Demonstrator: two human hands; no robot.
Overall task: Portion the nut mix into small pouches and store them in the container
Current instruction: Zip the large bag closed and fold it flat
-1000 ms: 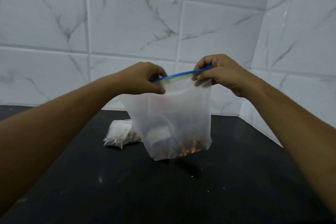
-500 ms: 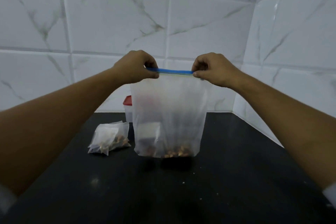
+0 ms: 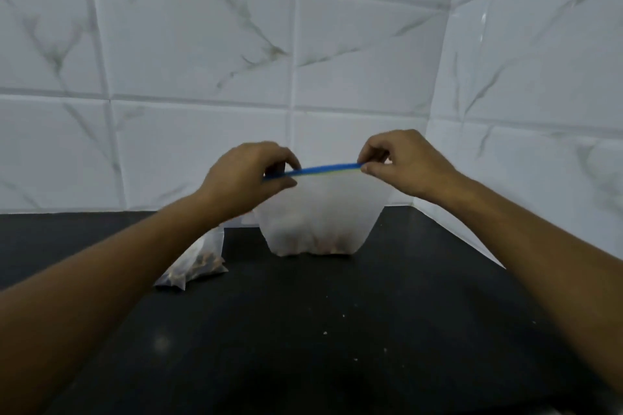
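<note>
Both bare forearms reach fwd, converging. L hand [image 3: 247, 177] & R hand [image 3: 406, 165] are level w/ each other, fingers curled, each pinching one end of the zip bag [image 3: 320, 212] top edge.

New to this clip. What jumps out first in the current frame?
The frosted zip bag at centre, its blue seal strip pinched at either end by the left hand and right hand. Left of it, a small nut pouch lies on the black counter.
</note>
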